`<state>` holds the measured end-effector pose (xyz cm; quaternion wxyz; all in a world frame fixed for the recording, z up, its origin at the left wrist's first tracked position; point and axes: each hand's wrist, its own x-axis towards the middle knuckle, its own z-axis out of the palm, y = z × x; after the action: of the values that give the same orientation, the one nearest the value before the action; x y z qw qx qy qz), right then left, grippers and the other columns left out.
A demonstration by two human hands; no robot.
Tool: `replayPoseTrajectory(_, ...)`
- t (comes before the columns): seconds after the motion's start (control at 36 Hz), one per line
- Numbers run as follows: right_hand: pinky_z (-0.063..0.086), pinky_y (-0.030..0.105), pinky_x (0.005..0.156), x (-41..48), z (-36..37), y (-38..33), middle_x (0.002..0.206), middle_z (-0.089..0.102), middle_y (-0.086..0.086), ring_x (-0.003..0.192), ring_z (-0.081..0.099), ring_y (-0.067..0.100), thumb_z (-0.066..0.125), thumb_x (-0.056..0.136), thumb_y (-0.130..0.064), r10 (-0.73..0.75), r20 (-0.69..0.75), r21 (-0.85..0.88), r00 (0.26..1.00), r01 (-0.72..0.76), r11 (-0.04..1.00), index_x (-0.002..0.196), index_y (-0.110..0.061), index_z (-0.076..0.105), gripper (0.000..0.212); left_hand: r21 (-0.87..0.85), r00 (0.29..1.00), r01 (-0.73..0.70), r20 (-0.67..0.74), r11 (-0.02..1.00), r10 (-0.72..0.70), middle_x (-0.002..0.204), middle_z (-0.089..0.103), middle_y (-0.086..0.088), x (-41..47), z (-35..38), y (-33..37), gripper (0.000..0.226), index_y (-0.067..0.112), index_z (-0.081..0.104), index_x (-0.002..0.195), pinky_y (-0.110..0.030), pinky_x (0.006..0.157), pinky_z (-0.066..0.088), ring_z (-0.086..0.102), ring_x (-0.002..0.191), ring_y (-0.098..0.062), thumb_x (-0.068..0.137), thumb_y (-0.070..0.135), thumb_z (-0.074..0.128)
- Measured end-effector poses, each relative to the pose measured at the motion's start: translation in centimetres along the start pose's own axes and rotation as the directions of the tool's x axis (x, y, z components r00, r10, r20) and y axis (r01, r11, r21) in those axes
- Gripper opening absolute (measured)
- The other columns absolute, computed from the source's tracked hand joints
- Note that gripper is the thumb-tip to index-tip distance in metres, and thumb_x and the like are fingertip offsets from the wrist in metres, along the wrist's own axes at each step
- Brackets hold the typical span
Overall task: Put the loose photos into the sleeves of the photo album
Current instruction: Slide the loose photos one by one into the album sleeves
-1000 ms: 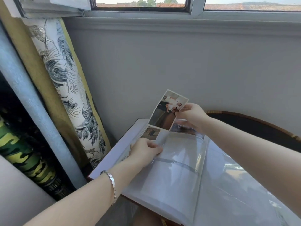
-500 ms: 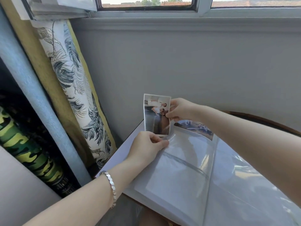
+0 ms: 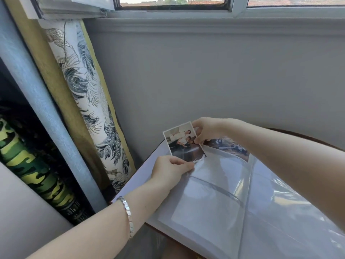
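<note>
An open white photo album [image 3: 209,212] lies in front of me with clear plastic sleeves on its pages. My right hand [image 3: 207,130] pinches the top right corner of a loose photo [image 3: 183,144] showing people in white. The photo's lower edge sits at the mouth of the top left sleeve. My left hand [image 3: 171,171] pinches the sleeve's plastic edge just below the photo. Another photo [image 3: 226,145] sits in the sleeve behind, partly hidden by my right arm.
The grey wall [image 3: 205,81] rises right behind the album under a window. Rolled fabrics lean at the left: a leaf-patterned roll [image 3: 89,101], a blue-grey roll [image 3: 43,113] and a camouflage roll [image 3: 37,171]. A dark round rim [image 3: 298,135] curves behind my right arm.
My right hand has turned the photo from tilted to nearly upright and lowered it to the top left sleeve. My left hand has taken hold of the sleeve's edge.
</note>
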<state>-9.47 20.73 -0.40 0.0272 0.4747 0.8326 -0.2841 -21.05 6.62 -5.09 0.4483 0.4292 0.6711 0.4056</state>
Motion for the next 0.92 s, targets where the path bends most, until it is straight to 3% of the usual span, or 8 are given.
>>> replayPoseTrajectory(0.19, 0.046, 0.036, 0.095, 0.2, -0.6, -0.5, 0.117, 0.065, -0.001, 0.104, 0.06, 0.021, 0.063, 0.083, -0.006, -0.005, 0.101, -0.152, 0.995, 0.021, 0.988, 0.124, -0.026, 0.056, 0.046, 0.115, 0.996, -0.086, 0.002, 0.99, 0.086, 0.079, 0.068, 0.002, 0.2, 0.1, -0.4, 0.018, 0.022, 0.071, 0.068, -0.032, 0.073, 0.051, 0.062, 0.081, -0.018, 0.082, 0.032, 0.07)
replayPoseTrajectory(0.31, 0.051, 0.024, 0.074, 0.6, 0.2, -0.9, 0.112, 0.065, 0.001, 0.089, 0.062, 0.015, 0.063, 0.085, -0.015, -0.01, 0.067, 0.005, 0.998, 0.01, 1.0, 0.119, -0.016, 0.06, 0.034, 0.177, 0.99, -0.14, 0.004, 0.974, 0.142, 0.079, 0.068, -0.004, 0.5, 0.0, -0.7, 0.02, 0.016, 0.071, 0.072, -0.033, 0.069, 0.05, 0.062, 0.078, -0.019, 0.083, 0.032, 0.069)
replayPoseTrajectory(0.39, 0.044, 0.012, 0.066, 0.8, 0.8, -1.0, 0.1, 0.055, -0.003, 0.083, 0.054, 0.01, 0.062, 0.087, -0.018, -0.056, -0.114, 0.177, 0.992, 0.076, 0.981, 0.128, -0.02, 0.047, 0.043, 0.215, 0.975, -0.22, 0.043, 0.952, 0.216, 0.078, 0.069, -0.005, 0.7, -0.3, -0.7, 0.021, 0.018, 0.067, 0.069, -0.024, 0.062, 0.044, 0.056, 0.066, -0.012, 0.084, 0.033, 0.068)
replayPoseTrajectory(0.44, 0.036, 0.005, 0.048, 1.0, 1.4, -0.9, 0.079, 0.045, -0.006, 0.065, 0.046, 0.006, 0.059, 0.088, -0.01, -0.103, -0.203, 0.188, 0.974, 0.143, 0.972, 0.127, -0.021, 0.048, 0.042, 0.236, 0.966, -0.256, 0.083, 0.937, 0.243, 0.072, 0.067, -0.003, 0.8, -0.5, -0.4, 0.023, 0.018, 0.065, 0.068, -0.019, 0.057, 0.04, 0.052, 0.059, -0.007, 0.084, 0.034, 0.067)
replayPoseTrajectory(0.53, 0.037, 0.007, 0.048, 1.1, 1.8, -0.6, 0.077, 0.049, -0.005, 0.065, 0.047, 0.01, 0.055, 0.087, -0.002, -0.13, -0.202, 0.149, 0.971, 0.162, 0.976, 0.117, -0.016, 0.057, 0.033, 0.2, 0.968, -0.249, 0.04, 0.948, 0.246, 0.059, 0.053, -0.001, 1.3, -1.3, -0.6, 0.042, 0.001, 0.062, 0.069, -0.023, 0.056, 0.034, 0.042, 0.051, -0.009, 0.088, 0.039, 0.06)
replayPoseTrajectory(0.61, 0.047, 0.023, 0.071, 0.6, 1.7, -0.2, 0.093, 0.057, -0.001, 0.083, 0.053, 0.015, 0.057, 0.088, -0.003, -0.145, -0.153, 0.135, 0.977, 0.166, 0.977, 0.115, -0.017, 0.06, 0.031, 0.127, 0.987, -0.101, -0.108, 0.987, 0.115, 0.077, 0.055, -0.01, 3.4, -2.8, -1.8, 0.039, 0.005, 0.056, 0.076, -0.03, 0.067, 0.037, 0.049, 0.071, -0.018, 0.094, 0.039, 0.048)
replayPoseTrajectory(0.72, 0.052, 0.047, 0.078, 0.1, 1.5, -0.1, 0.108, 0.061, 0.024, 0.079, 0.055, 0.022, 0.054, 0.089, 0.0, -0.132, -0.114, 0.166, 0.985, 0.149, 0.975, 0.115, -0.019, 0.059, 0.032, 0.193, 0.97, 0.241, -0.045, 0.951, -0.237, 0.085, 0.053, -0.008, 5.7, -4.2, -3.0, 0.024, 0.011, 0.048, 0.106, -0.031, 0.069, 0.044, 0.054, 0.077, -0.024, 0.094, 0.031, 0.05)
replayPoseTrajectory(0.92, 0.049, 0.04, 0.068, -0.4, 1.3, 0.0, 0.098, 0.062, 0.02, 0.075, 0.054, 0.021, 0.051, 0.089, 0.002, -0.151, -0.14, 0.249, 0.979, 0.182, 0.951, 0.107, -0.022, 0.058, 0.031, 0.159, 0.891, 0.428, 0.086, 0.889, -0.445, 0.109, 0.055, -0.014, 6.8, -4.7, -2.1, 0.058, 0.01, 0.04, 0.13, -0.032, 0.068, 0.052, 0.063, 0.082, -0.02, 0.085, 0.039, 0.064)
